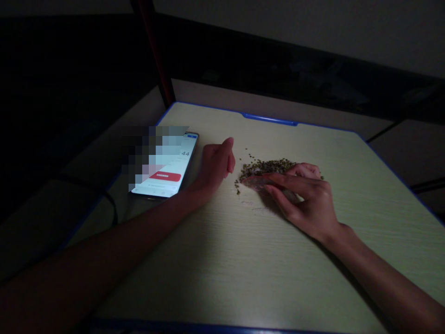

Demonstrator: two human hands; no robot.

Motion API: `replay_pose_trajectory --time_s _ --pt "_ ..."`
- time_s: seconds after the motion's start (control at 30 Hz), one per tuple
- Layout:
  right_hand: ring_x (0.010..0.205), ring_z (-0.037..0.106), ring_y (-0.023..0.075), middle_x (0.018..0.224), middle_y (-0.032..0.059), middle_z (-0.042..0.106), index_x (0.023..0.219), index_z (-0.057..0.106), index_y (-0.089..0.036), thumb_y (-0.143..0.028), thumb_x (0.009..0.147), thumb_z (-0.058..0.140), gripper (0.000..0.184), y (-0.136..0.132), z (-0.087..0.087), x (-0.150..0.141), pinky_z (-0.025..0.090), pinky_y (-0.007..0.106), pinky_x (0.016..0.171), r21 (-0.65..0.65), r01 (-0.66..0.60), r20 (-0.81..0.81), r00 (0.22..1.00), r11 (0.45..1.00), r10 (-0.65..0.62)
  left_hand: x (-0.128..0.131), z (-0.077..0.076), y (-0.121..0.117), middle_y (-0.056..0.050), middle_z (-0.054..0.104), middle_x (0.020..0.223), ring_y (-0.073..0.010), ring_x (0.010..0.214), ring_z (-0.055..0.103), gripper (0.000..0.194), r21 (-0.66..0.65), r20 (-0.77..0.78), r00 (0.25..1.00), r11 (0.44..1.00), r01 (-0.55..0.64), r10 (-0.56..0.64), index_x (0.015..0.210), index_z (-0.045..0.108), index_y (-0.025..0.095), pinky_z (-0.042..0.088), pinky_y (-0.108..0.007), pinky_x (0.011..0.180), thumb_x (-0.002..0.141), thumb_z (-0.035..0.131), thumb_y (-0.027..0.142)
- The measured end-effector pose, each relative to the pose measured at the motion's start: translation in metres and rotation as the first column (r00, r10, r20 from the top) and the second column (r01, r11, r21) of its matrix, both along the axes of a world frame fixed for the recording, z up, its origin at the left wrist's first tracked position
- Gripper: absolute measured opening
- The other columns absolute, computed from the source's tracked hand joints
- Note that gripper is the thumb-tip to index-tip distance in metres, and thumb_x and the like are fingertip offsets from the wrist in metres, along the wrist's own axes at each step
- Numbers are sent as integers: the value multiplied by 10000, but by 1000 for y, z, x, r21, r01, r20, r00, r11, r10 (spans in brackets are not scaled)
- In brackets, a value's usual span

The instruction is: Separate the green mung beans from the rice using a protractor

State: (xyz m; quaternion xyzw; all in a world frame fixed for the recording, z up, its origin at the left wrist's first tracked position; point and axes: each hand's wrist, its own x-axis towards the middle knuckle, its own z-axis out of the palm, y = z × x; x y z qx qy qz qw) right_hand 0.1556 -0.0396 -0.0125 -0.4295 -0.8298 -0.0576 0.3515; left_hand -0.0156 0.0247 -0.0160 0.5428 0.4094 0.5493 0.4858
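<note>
A heap of small green beans (267, 165), seemingly mung beans, lies on the table, with a few strays at its left side. Over the near side of the heap, my right hand (309, 195) pinches a see-through plastic object (256, 183) between thumb and fingers. It could be a small bag or container; its exact kind is unclear in the dim light. My left hand (219, 160) rests on the table left of the beans, curled into a fist, with nothing showing in it. Faint reddish marks (262, 208) are on the tabletop below the plastic object.
A lit phone (184, 171) lies left of my left hand, partly blurred out. The pale wood-look table (236, 278) has a blue edge and a blue handle strip (271, 119) at the far side. A dark cable (111, 204) hangs by the left edge.
</note>
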Motion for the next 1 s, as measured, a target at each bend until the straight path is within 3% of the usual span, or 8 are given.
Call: replay_pose_trajectory --time_s 0.27,0.53,1.0 --pt "619 507 159 610 -3 638 951 695 -194 -156 771 595 210 0 1 -2 346 349 709 -13 1 8 1000 1000 -1 1 -1 0 58 294 289 -55 287 298 534 9 11 1000 1000 -1 1 310 372 185 217 -238 379 843 391 224" --pt "631 514 165 650 26 669 934 697 -132 -172 785 592 187 1 2 -6 352 353 706 -42 -4 -4 1000 999 4 1 -1 0 57 301 293 -54 288 304 539 11 6 1000 1000 -7 7 310 367 186 223 -238 381 846 387 237" --pt "632 511 161 634 4 660 960 696 -199 -179 796 581 201 2 3 0 352 356 722 -61 -42 13 999 997 43 1 -1 0 58 297 296 -52 292 301 535 12 -17 1000 1000 -4 4 317 376 178 220 -232 378 850 390 224"
